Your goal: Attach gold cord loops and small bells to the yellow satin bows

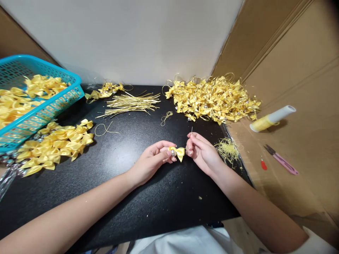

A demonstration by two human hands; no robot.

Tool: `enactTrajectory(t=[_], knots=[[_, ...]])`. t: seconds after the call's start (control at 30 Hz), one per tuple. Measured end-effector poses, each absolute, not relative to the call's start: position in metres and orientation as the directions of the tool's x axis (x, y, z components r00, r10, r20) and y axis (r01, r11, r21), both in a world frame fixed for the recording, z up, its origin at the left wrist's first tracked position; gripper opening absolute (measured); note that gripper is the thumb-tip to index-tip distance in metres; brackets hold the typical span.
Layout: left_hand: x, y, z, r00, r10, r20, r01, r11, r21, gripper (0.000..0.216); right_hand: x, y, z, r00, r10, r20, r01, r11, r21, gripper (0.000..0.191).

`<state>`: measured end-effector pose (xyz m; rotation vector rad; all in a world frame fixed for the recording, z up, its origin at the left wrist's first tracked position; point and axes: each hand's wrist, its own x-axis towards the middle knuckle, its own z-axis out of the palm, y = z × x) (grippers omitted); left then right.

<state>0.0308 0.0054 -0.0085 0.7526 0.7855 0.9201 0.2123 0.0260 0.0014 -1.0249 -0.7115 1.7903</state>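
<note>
While the left hand (153, 158) pinches a yellow satin bow (180, 153), the right hand (203, 152) beside it grips a needle (192, 130).

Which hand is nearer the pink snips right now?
Right. The right hand is over the black table, left of the snips; the left hand, holding a yellow bow, is farther left.

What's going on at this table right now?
One person is working with bare hands at a black table. The left hand holds a yellow bow with a silver bead; the right hand pinches what looks like a needle. More bows lie beside a blue basket, and a big heap of looped bows sits far right.
</note>
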Motion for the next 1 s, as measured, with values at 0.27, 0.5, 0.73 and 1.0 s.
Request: enactTrajectory(t=[0.27, 0.5, 0.73, 1.0], knots=[[0.028, 0.01, -0.009, 0.471, 0.845, -0.254, -0.407, 0.463, 0.787, 0.02, 0.213, 0.024, 0.006, -0.273, 0.921, -0.278, -0.448, -0.378, -0.81, 0.028], [0.029, 0.011, -0.009, 0.433, 0.859, -0.272, -0.444, 0.466, 0.766, 0.025, 0.214, 0.018, 0.012, -0.356, 0.923, -0.147, -0.372, -0.284, -0.884, 0.029], [0.03, 0.009, -0.006, 0.391, 0.871, -0.299, -0.426, 0.459, 0.78, 0.03, 0.21, 0.017, 0.006, -0.348, 0.927, -0.14, -0.405, -0.283, -0.869, 0.027], [0.031, 0.002, -0.012, 0.326, 0.928, -0.18, -0.285, 0.279, 0.917, 0.022, 0.209, 0.017, 0.004, -0.402, 0.892, -0.206, -0.428, -0.382, -0.819, 0.024]])
